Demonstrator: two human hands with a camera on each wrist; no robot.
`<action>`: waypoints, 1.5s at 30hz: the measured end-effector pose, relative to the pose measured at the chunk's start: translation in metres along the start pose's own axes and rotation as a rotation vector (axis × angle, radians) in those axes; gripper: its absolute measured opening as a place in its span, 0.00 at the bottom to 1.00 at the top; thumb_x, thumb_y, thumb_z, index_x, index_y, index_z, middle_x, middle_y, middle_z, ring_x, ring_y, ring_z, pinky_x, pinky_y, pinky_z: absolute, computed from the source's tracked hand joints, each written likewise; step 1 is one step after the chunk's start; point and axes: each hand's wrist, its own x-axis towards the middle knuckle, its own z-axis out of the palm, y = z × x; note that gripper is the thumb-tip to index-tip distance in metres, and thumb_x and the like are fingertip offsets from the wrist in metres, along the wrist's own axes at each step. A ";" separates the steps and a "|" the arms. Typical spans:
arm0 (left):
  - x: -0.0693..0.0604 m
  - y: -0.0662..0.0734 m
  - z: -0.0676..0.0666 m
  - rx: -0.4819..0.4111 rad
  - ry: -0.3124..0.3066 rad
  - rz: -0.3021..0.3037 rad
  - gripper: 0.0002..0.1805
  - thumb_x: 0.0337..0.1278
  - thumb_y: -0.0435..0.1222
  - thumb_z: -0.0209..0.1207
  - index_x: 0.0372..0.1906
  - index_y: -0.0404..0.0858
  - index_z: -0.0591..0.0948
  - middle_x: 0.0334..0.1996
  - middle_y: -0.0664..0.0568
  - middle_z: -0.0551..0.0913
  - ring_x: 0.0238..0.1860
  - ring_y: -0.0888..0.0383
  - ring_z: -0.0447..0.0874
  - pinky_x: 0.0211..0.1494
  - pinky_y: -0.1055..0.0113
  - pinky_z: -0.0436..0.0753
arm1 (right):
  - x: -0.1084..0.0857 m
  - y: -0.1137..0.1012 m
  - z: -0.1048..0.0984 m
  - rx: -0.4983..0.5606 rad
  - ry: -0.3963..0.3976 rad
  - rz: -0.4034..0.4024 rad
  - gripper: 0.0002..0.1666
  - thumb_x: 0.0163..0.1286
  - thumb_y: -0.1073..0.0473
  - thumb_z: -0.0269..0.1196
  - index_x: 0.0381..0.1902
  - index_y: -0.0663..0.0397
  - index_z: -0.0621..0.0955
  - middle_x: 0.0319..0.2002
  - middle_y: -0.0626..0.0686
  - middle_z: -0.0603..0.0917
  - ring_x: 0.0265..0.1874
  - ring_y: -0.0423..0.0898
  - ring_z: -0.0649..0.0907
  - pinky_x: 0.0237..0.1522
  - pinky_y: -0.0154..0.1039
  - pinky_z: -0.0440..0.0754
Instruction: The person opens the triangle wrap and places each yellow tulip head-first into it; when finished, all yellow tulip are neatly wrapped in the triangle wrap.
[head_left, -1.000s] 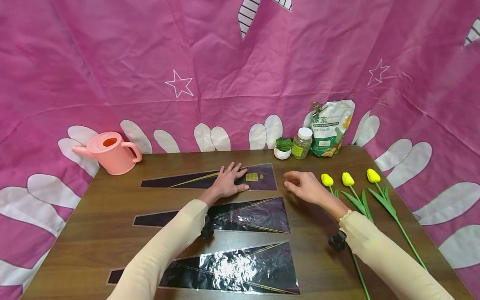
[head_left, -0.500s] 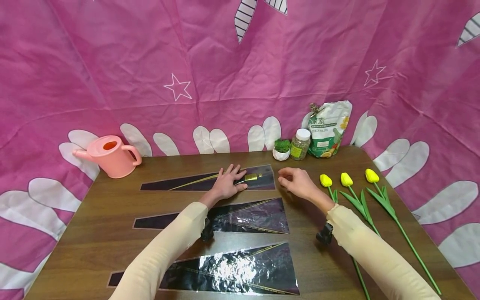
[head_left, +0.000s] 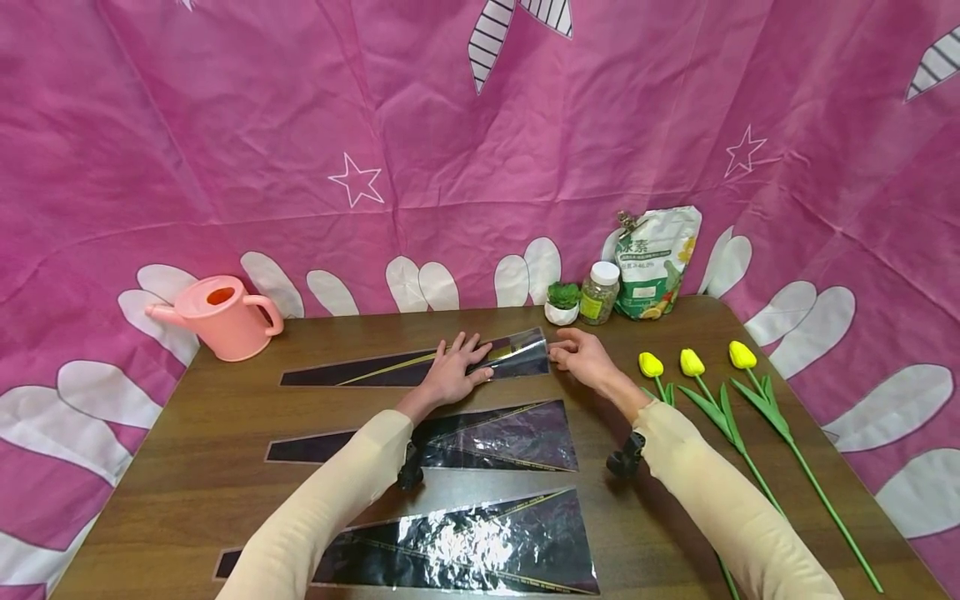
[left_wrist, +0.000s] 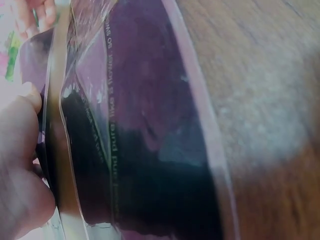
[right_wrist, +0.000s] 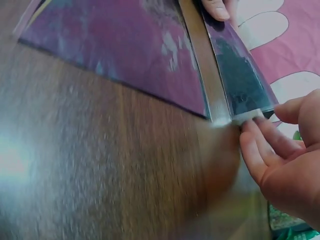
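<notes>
Three tapered black-purple flower sleeves lie one behind another on the table. On the far sleeve (head_left: 375, 368) rests my left hand (head_left: 449, 375), palm down with its fingers spread. At that sleeve's wide right end, my right hand (head_left: 587, 360) pinches the clear edge between thumb and fingers, and the film there bends up with a bright glare. The right wrist view shows the thumb and fingertips of this hand (right_wrist: 295, 165) at the sleeve's end (right_wrist: 242, 85). Nearer to me are the middle sleeve (head_left: 517, 433) and the near sleeve (head_left: 547, 542), partly covered by my left arm.
Three yellow tulips (head_left: 692, 363) with long green stems lie at the right. Along the back stand a pink watering can (head_left: 232, 325), a small potted plant (head_left: 562, 302), a white-capped jar (head_left: 600, 293) and a green-white pouch (head_left: 656, 262). Pink cloth (head_left: 450, 125) hangs behind the table.
My right hand has moved left from bare table to the far sleeve's wide end and taken its edge. The film there now curves up. My left hand has stayed in place.
</notes>
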 end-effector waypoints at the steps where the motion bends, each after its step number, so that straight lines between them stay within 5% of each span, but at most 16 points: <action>1: -0.001 0.000 0.000 0.001 0.000 0.003 0.31 0.73 0.46 0.54 0.75 0.40 0.66 0.76 0.39 0.57 0.78 0.40 0.43 0.74 0.39 0.38 | 0.001 0.000 0.001 0.020 -0.003 0.011 0.29 0.75 0.68 0.56 0.69 0.76 0.64 0.56 0.72 0.79 0.47 0.57 0.85 0.51 0.48 0.82; 13: -0.005 0.004 -0.001 -0.044 0.021 -0.007 0.30 0.74 0.46 0.53 0.75 0.41 0.67 0.76 0.41 0.58 0.78 0.39 0.43 0.74 0.38 0.35 | 0.004 0.001 0.011 0.100 0.051 0.072 0.31 0.67 0.70 0.63 0.65 0.76 0.67 0.41 0.64 0.85 0.26 0.41 0.81 0.28 0.35 0.81; 22: -0.005 0.006 -0.001 -0.061 0.030 -0.029 0.28 0.74 0.45 0.53 0.73 0.40 0.70 0.75 0.43 0.60 0.77 0.39 0.44 0.73 0.38 0.35 | 0.003 -0.002 0.013 0.028 0.061 0.103 0.32 0.66 0.67 0.67 0.62 0.77 0.67 0.40 0.66 0.86 0.26 0.43 0.81 0.28 0.35 0.79; 31: -0.001 0.005 0.007 0.049 0.059 -0.048 0.29 0.72 0.45 0.56 0.73 0.41 0.71 0.75 0.46 0.62 0.77 0.43 0.48 0.74 0.39 0.39 | 0.002 -0.004 0.016 -0.033 0.063 0.113 0.34 0.63 0.66 0.70 0.61 0.76 0.68 0.35 0.62 0.87 0.25 0.43 0.80 0.28 0.36 0.78; 45: 0.000 0.006 0.006 -0.106 0.138 -0.097 0.22 0.72 0.39 0.56 0.66 0.39 0.77 0.70 0.47 0.69 0.77 0.44 0.51 0.76 0.43 0.40 | 0.001 0.001 0.013 -0.026 0.043 0.077 0.33 0.66 0.66 0.68 0.62 0.79 0.68 0.31 0.58 0.87 0.24 0.43 0.81 0.29 0.36 0.80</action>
